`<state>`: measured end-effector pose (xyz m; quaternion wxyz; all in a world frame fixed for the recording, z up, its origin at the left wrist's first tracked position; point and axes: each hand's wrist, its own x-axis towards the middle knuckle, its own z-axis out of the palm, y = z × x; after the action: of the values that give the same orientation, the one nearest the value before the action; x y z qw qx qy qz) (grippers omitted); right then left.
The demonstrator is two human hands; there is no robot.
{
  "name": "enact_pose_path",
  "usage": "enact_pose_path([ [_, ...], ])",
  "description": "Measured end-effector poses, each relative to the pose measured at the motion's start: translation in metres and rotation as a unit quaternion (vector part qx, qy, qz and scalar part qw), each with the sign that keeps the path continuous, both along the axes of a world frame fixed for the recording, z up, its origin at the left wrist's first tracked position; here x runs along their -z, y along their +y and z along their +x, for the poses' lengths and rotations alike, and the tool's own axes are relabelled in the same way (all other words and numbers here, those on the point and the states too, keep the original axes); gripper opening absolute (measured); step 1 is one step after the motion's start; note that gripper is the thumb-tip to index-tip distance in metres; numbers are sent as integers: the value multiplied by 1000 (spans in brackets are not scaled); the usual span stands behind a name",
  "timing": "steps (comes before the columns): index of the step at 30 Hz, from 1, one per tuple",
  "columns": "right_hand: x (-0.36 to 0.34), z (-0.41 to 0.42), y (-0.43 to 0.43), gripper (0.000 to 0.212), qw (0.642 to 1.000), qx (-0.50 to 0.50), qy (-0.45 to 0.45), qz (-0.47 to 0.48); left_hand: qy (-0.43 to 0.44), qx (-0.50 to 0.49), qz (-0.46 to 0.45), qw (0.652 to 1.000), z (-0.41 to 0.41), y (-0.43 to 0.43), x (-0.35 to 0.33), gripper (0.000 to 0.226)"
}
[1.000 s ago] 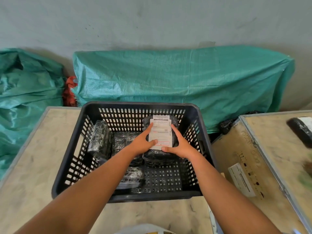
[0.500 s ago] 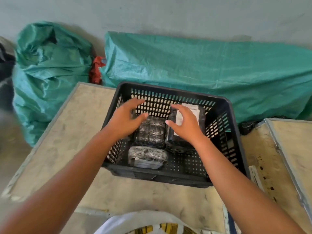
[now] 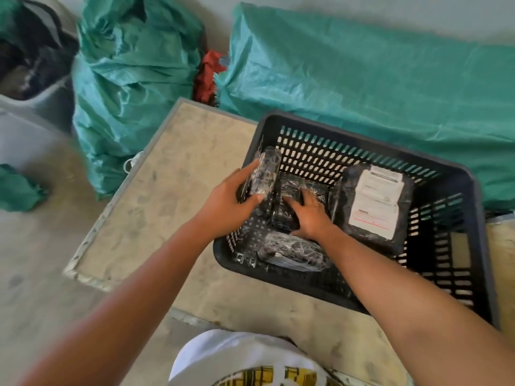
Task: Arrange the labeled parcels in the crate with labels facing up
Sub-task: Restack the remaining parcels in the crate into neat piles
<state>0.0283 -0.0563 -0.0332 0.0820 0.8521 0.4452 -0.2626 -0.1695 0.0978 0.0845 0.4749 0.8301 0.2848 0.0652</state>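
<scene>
A black slotted crate (image 3: 434, 174) sits on a worn table. On its right side lies a black-wrapped parcel (image 3: 376, 204) with its white label facing up. My left hand (image 3: 225, 201) grips a narrow black parcel (image 3: 264, 171) that stands on edge against the crate's left wall. My right hand (image 3: 309, 215) lies flat, fingers spread, on a black parcel (image 3: 289, 196) in the middle of the crate. Another black parcel (image 3: 292, 250) lies at the near side, below my right wrist; I see no label on top of it.
The crate stands on a beige table (image 3: 172, 196) with a metal rim. Green woven sacks (image 3: 131, 76) and a long green bundle (image 3: 362, 76) lie behind it, with a red cloth (image 3: 207, 76) between them. A grey bin (image 3: 30, 87) stands at the far left.
Both hands left the labelled parcel, which now lies on the crate's right side. My left hand took hold of the upright parcel at the left wall; my right hand came down on the middle parcel. The view swung left.
</scene>
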Motion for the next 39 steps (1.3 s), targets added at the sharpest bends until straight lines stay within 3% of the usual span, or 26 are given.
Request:
enact_pose_path([
  [6,12,-1,-2,132,998,-8,-59,-3,8,-5,-38,999,5,5,5,69],
  [10,7,-1,-2,121,999,1,-52,17,-9,0,-58,998,4,5,5,70],
  [17,-22,2,8,105,999,14,36,25,-15,-2,-56,998,3,3,5,75],
  [23,-52,15,-2,86,985,38,107,128,-21,-5,-69,997,2,2,3,74],
  [31,-100,29,-21,59,914,156,225,301,-26,-15,-41,999,0,0,2,70],
  [33,-113,30,-26,55,890,170,248,344,10,-14,27,999,0,-2,0,66],
  [35,-127,33,-34,52,865,186,276,375,54,5,177,983,0,-7,-5,63],
  [37,-147,37,-44,50,849,186,298,394,0,25,235,972,3,-11,-14,58],
  [39,-171,42,-54,49,837,177,320,406,-71,40,181,980,8,-15,-28,58],
])
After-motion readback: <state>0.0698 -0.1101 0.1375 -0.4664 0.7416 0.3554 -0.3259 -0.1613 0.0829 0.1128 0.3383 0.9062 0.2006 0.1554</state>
